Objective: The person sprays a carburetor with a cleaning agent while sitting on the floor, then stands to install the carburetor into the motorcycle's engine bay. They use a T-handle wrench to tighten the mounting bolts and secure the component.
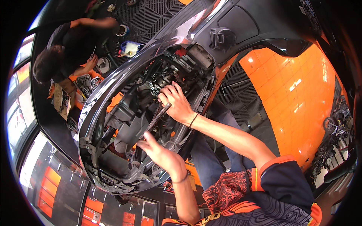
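Note:
A scooter's body (130,71) stands before me with its seat area uncovered, showing the engine parts (162,81) inside. Over these parts my right hand (176,104) reaches in, its fingers bent and pressed close together; what they grip is hidden beneath them. A dark textured rod (160,116) slants from beside the heel of that hand toward my left hand. My left hand (162,153) is near the rod's lower end, above the frame, thumb apart and fingers stretched out, slightly blurred. Whether it touches the rod I cannot tell.
At the left a co-worker (62,49) bends over parts, a thin tool in one hand. Near them are a white container (132,48) and loose metal parts (88,83). A coil spring (109,133) shows inside the scooter. Orange tiled floor (290,94) lies to the right.

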Motion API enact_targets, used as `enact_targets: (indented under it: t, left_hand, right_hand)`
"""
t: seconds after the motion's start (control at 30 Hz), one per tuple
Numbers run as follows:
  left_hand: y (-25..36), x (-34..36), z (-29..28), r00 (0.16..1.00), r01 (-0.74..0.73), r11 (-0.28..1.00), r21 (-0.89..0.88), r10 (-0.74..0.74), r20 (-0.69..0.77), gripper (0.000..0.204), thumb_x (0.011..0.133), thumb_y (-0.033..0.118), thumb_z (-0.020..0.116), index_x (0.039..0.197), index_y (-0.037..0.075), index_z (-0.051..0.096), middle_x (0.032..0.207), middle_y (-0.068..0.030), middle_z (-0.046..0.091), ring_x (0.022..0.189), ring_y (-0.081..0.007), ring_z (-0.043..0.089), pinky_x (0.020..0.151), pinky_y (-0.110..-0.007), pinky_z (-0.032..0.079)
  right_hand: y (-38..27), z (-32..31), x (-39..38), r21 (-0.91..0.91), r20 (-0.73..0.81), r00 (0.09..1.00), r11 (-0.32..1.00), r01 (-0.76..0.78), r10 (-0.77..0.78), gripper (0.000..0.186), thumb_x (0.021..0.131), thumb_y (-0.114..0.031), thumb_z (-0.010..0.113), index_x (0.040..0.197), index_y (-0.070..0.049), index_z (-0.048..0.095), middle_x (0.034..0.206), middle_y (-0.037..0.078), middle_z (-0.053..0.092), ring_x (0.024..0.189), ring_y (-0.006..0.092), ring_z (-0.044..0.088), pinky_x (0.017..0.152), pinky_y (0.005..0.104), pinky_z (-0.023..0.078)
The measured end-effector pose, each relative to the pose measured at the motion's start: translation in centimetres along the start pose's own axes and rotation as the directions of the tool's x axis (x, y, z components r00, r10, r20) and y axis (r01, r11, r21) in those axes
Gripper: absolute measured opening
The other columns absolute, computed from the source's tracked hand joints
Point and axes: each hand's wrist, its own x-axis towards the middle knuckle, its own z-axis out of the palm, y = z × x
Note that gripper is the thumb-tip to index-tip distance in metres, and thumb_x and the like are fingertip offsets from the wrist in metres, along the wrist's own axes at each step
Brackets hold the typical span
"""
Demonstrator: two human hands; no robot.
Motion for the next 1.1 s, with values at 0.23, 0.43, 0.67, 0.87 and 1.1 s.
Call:
enact_targets:
  t: [0.23, 0.43, 0.67, 0.87, 1.1]
  left_hand:
    - [0.2, 0.7, 0.7, 0.97, 0.234, 0.826, -0.513, -0.232, 0.068, 0.069, 0.101, 0.037, 0.065, 0.143, -0.011, 0.039, 0.114, -0.0127, 0.052, 0.114, -0.0156, 0.048, 0.087, -0.024, 0.037]
    - [2.9, 4.1, -2.1, 0.611, -0.792, 0.368, 0.488, 0.498, 0.616, 0.04, 0.08, -0.005, 0.059, 0.11, 0.013, 0.077, 0.155, -0.008, 0.048, 0.155, -0.0423, 0.012, 0.125, -0.056, 0.004]
    - [4.5, 1.2, -2.9, 0.689, -0.722, 0.647, 0.245, 0.644, 0.332, 0.057, 0.105, 0.007, 0.042, 0.159, -0.001, 0.024, 0.165, -0.0226, 0.024, 0.154, -0.0345, 0.021, 0.125, -0.048, 0.015]
    - [-1.0, 2.1, 0.7, 0.898, -0.437, 0.795, 0.419, 0.413, 0.154, 0.076, 0.109, 0.035, 0.037, 0.159, -0.004, -0.006, 0.167, -0.025, -0.006, 0.156, -0.0363, -0.008, 0.126, -0.045, -0.001]
    - [-2.7, 3.2, 1.7, 0.89, -0.454, 0.837, 0.306, 0.443, 0.11, 0.045, 0.095, 0.005, 0.057, 0.139, -0.006, 0.056, 0.15, -0.0209, 0.051, 0.154, -0.0421, 0.013, 0.125, -0.05, 0.012]
  right_hand:
    - [-0.5, -0.5, 0.0, 0.008, 0.077, 0.997, 1.0, 0.026, -0.026, 0.016, 0.089, -0.016, 0.063, 0.103, -0.007, 0.063, 0.107, 0.012, 0.063, 0.116, 0.0321, 0.056, 0.114, 0.0552, 0.034]
    - [0.3, 0.4, 0.2, -0.043, 0.066, 0.997, 0.998, 0.035, -0.032, 0.019, 0.092, -0.016, 0.061, 0.104, -0.001, 0.062, 0.108, 0.014, 0.063, 0.117, 0.0333, 0.056, 0.116, 0.0549, 0.033]
    - [0.3, -0.3, -0.3, 0.058, 0.081, 0.995, 0.997, 0.057, -0.061, 0.018, 0.093, -0.017, 0.06, 0.104, -0.003, 0.062, 0.106, 0.013, 0.064, 0.115, 0.031, 0.057, 0.116, 0.0531, 0.033]
    - [-0.3, 0.1, -0.1, 0.089, 0.088, 0.986, 0.987, 0.135, -0.143, 0.021, 0.095, -0.019, 0.057, 0.106, -0.003, 0.062, 0.112, 0.015, 0.067, 0.118, 0.0318, 0.057, 0.116, 0.0528, 0.033]
    - [-0.1, -0.5, 0.1, 0.065, 0.052, 0.994, 0.994, 0.089, -0.093, 0.017, 0.088, -0.013, 0.067, 0.101, -0.004, 0.063, 0.102, 0.01, 0.064, 0.112, 0.0295, 0.058, 0.113, 0.0526, 0.036]
